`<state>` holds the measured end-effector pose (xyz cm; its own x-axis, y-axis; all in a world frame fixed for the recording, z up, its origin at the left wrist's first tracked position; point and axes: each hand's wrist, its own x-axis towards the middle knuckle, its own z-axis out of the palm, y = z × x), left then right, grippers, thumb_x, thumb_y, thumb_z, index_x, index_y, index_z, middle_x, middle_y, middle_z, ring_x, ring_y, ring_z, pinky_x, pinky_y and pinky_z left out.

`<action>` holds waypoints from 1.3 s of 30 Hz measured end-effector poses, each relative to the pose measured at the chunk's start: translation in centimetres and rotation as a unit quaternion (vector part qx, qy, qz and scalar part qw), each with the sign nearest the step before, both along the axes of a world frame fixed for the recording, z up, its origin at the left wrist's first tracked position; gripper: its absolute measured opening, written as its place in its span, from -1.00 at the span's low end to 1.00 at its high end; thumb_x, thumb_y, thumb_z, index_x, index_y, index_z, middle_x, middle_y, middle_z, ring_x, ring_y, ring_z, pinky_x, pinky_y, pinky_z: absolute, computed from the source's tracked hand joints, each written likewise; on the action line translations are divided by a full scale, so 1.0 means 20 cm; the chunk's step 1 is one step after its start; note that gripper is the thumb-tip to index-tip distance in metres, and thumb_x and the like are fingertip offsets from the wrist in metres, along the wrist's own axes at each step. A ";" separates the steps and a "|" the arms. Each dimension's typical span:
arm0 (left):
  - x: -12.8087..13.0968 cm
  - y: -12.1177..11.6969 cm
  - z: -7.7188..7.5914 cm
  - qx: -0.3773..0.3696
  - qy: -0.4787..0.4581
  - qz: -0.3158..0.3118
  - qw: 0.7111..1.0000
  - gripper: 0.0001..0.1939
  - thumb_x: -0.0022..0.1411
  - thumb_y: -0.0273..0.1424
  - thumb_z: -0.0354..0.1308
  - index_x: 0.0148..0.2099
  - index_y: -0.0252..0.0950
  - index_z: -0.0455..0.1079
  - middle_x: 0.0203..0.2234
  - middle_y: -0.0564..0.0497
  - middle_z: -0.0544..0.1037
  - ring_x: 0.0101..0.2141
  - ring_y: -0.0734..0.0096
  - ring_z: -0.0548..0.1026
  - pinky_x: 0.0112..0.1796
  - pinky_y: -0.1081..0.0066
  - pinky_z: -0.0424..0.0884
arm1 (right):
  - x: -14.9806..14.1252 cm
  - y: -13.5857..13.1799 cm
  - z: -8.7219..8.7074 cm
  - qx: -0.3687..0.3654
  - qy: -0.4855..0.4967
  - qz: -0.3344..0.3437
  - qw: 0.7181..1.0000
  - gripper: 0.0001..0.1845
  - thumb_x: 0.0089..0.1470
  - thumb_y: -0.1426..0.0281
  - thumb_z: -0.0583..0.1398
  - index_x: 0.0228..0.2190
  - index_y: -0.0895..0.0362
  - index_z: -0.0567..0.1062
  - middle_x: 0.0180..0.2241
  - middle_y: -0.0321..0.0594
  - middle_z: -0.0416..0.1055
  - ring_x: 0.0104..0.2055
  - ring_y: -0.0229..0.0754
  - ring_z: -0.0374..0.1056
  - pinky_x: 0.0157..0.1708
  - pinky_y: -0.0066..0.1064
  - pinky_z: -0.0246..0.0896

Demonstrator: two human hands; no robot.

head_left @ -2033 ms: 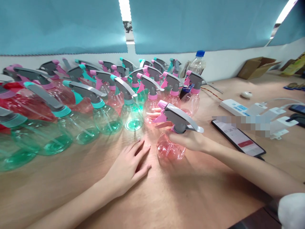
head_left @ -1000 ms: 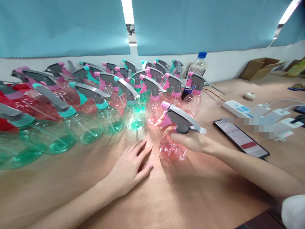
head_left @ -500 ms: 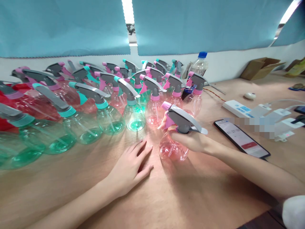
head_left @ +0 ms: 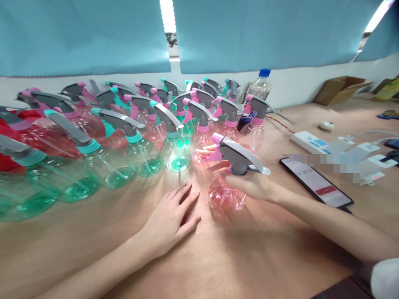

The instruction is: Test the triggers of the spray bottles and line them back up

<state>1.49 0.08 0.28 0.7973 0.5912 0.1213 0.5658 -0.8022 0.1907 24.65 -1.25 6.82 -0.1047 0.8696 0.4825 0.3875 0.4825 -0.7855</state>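
My right hand (head_left: 249, 182) is wrapped round the neck of a pink spray bottle (head_left: 227, 195) with a grey trigger head (head_left: 240, 155) and pink nozzle; its fingertips stretch out under the trigger. The bottle stands on the wooden table (head_left: 237, 257), just in front of the other bottles. My left hand (head_left: 170, 220) lies flat on the table with fingers spread, palm down, a little left of the bottle and holding nothing.
Several pink, teal and red spray bottles (head_left: 140, 137) crowd the table's left and back. A phone (head_left: 316, 182), a white power strip (head_left: 310, 141) with chargers, a water bottle (head_left: 260, 85) and a cardboard box (head_left: 338, 88) sit to the right.
My right hand's fingers, curled on the trigger half a second ago, now stretch out below it. The bottle and my left hand stay where they were.
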 end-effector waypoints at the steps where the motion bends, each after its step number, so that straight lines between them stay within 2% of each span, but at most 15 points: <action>1: 0.00 0.00 0.00 0.000 -0.001 0.000 1.000 -0.50 0.37 -0.20 -0.02 0.27 -0.31 0.21 0.24 -0.28 0.22 0.19 -0.04 0.23 0.10 -0.03 0.25 | 0.00 0.00 -0.01 -0.002 0.004 0.009 1.000 -0.42 -0.22 0.53 0.06 -0.09 0.04 0.47 -0.57 -0.40 0.39 -0.65 -0.34 0.15 -0.56 -0.43 0.31; 4: 0.00 0.00 0.00 -0.001 -0.002 0.000 1.000 -0.50 0.37 -0.20 -0.02 0.26 -0.31 0.21 0.24 -0.28 0.22 0.19 -0.06 0.24 0.10 -0.03 0.25 | 0.01 0.00 -0.03 0.001 0.022 0.039 0.999 -0.40 -0.18 0.58 0.06 -0.06 0.01 0.46 -0.47 -0.37 0.47 -0.57 -0.32 0.27 -0.38 -0.36 0.42; 8: 0.00 0.00 0.00 0.000 -0.003 -0.002 1.000 -0.49 0.37 -0.20 -0.02 0.27 -0.32 0.21 0.24 -0.29 0.21 0.19 -0.06 0.23 0.10 -0.05 0.25 | 0.00 0.01 -0.03 0.005 0.037 0.039 0.999 -0.40 -0.15 0.57 0.07 -0.02 0.03 0.45 -0.26 -0.26 0.52 -0.35 -0.21 0.45 -0.32 -0.36 0.44; 12: 0.00 0.00 0.01 -0.006 0.004 -0.001 1.000 -0.50 0.37 -0.22 -0.02 0.26 -0.35 0.22 0.24 -0.31 0.21 0.19 -0.06 0.23 0.11 -0.04 0.23 | -0.01 0.00 -0.01 0.000 0.048 0.047 0.998 -0.38 -0.15 0.57 0.08 0.00 0.05 0.44 -0.25 -0.25 0.52 -0.24 -0.17 0.47 -0.18 -0.32 0.45; 18: 0.00 0.00 0.01 -0.008 0.008 0.001 1.000 -0.49 0.38 -0.21 -0.03 0.27 -0.36 0.21 0.24 -0.32 0.21 0.19 -0.08 0.22 0.11 -0.06 0.24 | -0.01 0.00 -0.01 -0.001 0.046 0.045 0.998 -0.41 -0.15 0.56 0.09 -0.02 0.05 0.45 -0.25 -0.26 0.50 -0.45 -0.28 0.39 -0.19 -0.28 0.46; 25: 0.00 0.00 0.00 -0.002 0.002 -0.002 1.000 -0.49 0.37 -0.20 -0.03 0.27 -0.33 0.20 0.25 -0.30 0.21 0.19 -0.08 0.23 0.10 -0.06 0.24 | 0.00 0.00 -0.01 -0.006 0.038 0.027 0.999 -0.55 -0.16 0.54 0.09 -0.17 0.06 0.48 -0.48 -0.35 0.37 -0.60 -0.36 0.09 -0.41 -0.37 0.42; 29: 0.00 0.00 0.01 -0.004 0.002 0.000 1.000 -0.49 0.37 -0.21 -0.02 0.26 -0.34 0.22 0.24 -0.30 0.21 0.19 -0.07 0.23 0.11 -0.03 0.23 | 0.00 -0.01 -0.02 -0.005 0.031 0.028 0.999 -0.62 -0.17 0.55 0.08 -0.25 0.05 0.47 -0.47 -0.39 0.36 -0.65 -0.41 -0.09 -0.45 -0.38 0.39; 34: 0.00 0.00 0.00 -0.002 -0.007 -0.001 1.000 -0.50 0.37 -0.21 -0.02 0.27 -0.30 0.20 0.24 -0.27 0.22 0.19 -0.06 0.24 0.10 -0.03 0.25 | 0.00 -0.01 0.00 -0.012 0.030 0.019 0.999 -0.67 -0.15 0.49 0.09 -0.27 0.05 0.47 -0.54 -0.37 0.28 -0.61 -0.35 0.09 -0.48 -0.39 0.36; 39: 0.00 0.00 0.00 -0.002 -0.008 -0.003 1.000 -0.50 0.37 -0.20 -0.02 0.26 -0.32 0.22 0.23 -0.28 0.24 0.18 -0.07 0.25 0.10 -0.03 0.25 | -0.01 0.00 0.00 -0.005 0.027 0.022 0.999 -0.54 -0.16 0.52 0.08 -0.16 0.05 0.47 -0.51 -0.37 0.30 -0.59 -0.35 0.12 -0.44 -0.38 0.37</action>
